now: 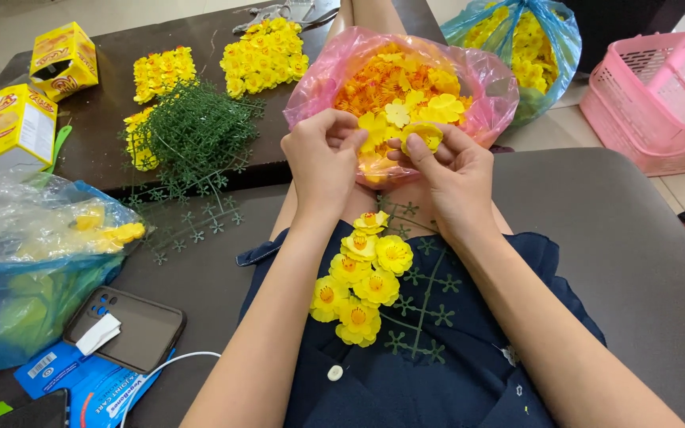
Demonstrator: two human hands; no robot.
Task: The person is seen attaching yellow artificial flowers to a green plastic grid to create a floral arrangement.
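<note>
Pinching together over the lap, both hands are busy: the left hand (323, 158) is curled shut with its fingertips closed on something too small to make out, and the right hand (449, 170) grips a yellow flower head (424, 135) just at the mouth of the pink bag (485, 87), which sits between the knees, full of loose orange and yellow blooms. Down on the dark dress lies the green stem (426, 297), and what a split picture: its left branch carries a cluster of fitted yellow flowers (361, 277), while the right branches stand bare. So I'd judge this sprig roughly half dressed. Over on the dark worktop (112, 59), a heap of bare green stems (192, 131) sits beside piles of yellow flowers (263, 55), suggesting plenty left.
</note>
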